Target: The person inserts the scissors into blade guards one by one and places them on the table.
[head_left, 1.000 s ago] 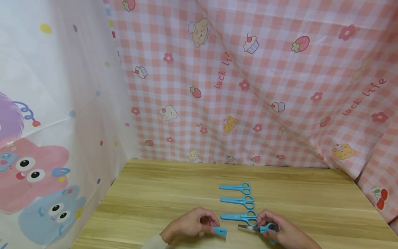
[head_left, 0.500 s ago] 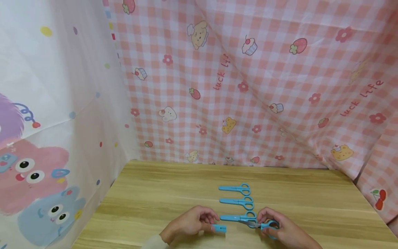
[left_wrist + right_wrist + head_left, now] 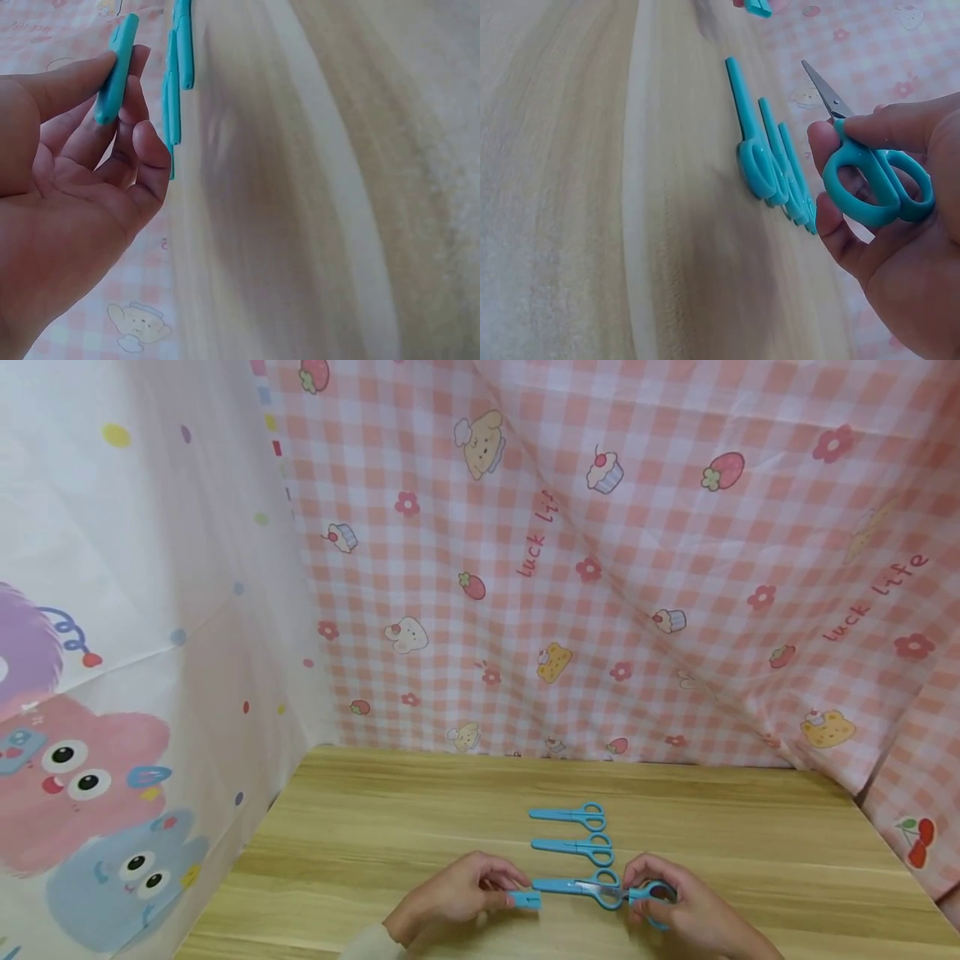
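My left hand (image 3: 461, 892) pinches a small blue scissors sheath (image 3: 116, 75) between thumb and fingers, its other fingers loosely bent in the left wrist view. My right hand (image 3: 693, 906) holds a pair of blue-handled scissors (image 3: 876, 174) by the handles, the bare metal blades (image 3: 823, 88) together and pointing left towards the sheath. Sheath and blades are apart. On the table beyond lie three sheathed blue scissors in a column: a far pair (image 3: 562, 815), a middle pair (image 3: 564, 845) and a near pair (image 3: 558, 885). The held blades overlap the near pair in the head view.
The wooden table (image 3: 390, 810) ends at a pink checked cloth (image 3: 450, 610) hanging behind it. A white cloth with cartoon figures (image 3: 202, 693) hangs along the left side.
Both hands have shifted slightly away from the body, carrying the sheath and the scissors. The held blades have tilted up and now cross in front of the near sheathed pair.
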Demonstrator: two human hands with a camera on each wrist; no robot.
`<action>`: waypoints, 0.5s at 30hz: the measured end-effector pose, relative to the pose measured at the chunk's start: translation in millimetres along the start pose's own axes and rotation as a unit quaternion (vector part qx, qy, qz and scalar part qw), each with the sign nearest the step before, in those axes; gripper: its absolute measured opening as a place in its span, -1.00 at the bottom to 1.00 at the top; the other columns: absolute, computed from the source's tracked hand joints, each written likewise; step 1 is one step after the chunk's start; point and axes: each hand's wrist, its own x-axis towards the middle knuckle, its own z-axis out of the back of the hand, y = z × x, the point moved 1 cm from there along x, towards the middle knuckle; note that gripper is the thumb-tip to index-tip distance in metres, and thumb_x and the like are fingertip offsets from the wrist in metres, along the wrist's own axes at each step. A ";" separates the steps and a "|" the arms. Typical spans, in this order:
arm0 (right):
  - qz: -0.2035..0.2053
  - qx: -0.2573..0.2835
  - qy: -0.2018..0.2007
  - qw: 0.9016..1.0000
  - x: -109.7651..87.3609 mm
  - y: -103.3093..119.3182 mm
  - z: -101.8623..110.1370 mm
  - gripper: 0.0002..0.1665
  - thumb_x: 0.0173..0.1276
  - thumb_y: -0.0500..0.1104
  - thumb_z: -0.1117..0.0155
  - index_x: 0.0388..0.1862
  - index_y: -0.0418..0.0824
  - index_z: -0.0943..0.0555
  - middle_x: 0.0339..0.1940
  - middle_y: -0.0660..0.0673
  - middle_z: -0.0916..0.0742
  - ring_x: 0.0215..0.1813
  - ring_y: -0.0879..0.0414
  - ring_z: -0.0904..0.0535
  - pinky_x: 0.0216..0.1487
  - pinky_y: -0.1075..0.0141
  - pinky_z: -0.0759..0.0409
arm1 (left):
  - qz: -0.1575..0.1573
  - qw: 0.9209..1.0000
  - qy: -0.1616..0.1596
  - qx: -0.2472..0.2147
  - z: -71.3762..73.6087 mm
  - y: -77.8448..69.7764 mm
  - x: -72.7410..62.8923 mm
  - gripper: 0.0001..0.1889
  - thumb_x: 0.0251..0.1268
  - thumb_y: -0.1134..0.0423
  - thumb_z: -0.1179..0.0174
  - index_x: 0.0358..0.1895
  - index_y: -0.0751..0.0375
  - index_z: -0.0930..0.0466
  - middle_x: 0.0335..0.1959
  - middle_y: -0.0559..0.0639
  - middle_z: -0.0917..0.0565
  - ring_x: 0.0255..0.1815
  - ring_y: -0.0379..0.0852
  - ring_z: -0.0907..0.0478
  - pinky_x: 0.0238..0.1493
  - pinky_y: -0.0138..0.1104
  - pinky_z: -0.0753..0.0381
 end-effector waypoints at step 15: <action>0.041 -0.012 -0.019 0.999 3.7 4.8 6.6 -0.81 0.42 -0.36 -0.18 -0.04 -0.41 -0.47 -0.31 -0.46 -0.59 -0.29 0.05 -0.64 -0.31 0.29 -0.63 | -0.006 0.999 -0.032 0.010 -2.3 -3.3 0.8 -0.80 0.35 0.39 -0.19 -0.04 0.16 -0.72 -0.26 -0.09 -0.71 -0.28 -0.32 -0.52 -0.21 -0.46 -0.48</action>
